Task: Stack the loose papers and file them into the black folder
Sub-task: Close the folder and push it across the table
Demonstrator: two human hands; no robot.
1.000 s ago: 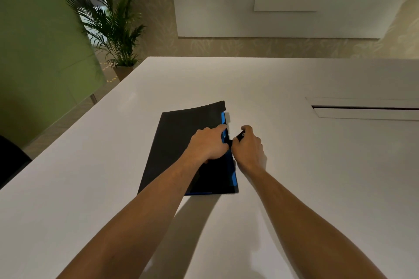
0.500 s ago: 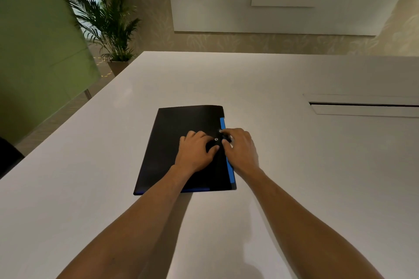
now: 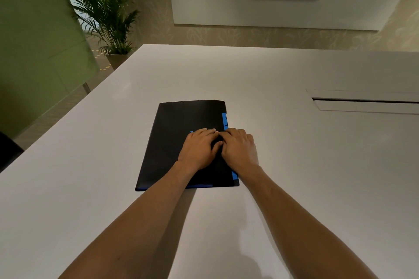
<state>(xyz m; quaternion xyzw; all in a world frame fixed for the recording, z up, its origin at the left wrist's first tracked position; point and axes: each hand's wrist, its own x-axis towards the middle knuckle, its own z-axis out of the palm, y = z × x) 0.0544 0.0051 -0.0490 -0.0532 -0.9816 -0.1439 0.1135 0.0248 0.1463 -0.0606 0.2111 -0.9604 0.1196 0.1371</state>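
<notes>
The black folder (image 3: 176,133) lies closed and flat on the white table (image 3: 306,176), straight ahead of me. A blue strip (image 3: 224,120) shows along its right edge and at its near edge. My left hand (image 3: 198,149) and my right hand (image 3: 239,149) lie palm-down side by side on the folder's right half, fingers bent and pressing on the cover, thumbs meeting between them. The fastener is hidden under my hands. No loose papers are in view.
A long cable slot (image 3: 362,103) is cut into the table at the right. A potted palm (image 3: 108,13) and a green panel (image 3: 34,52) stand beyond the table's left edge. A dark chair back (image 3: 6,149) sits at the far left.
The folder's cover was curled up a second ago and now lies flat. Both hands moved from its right edge onto the cover, covering the fastener that showed between them.
</notes>
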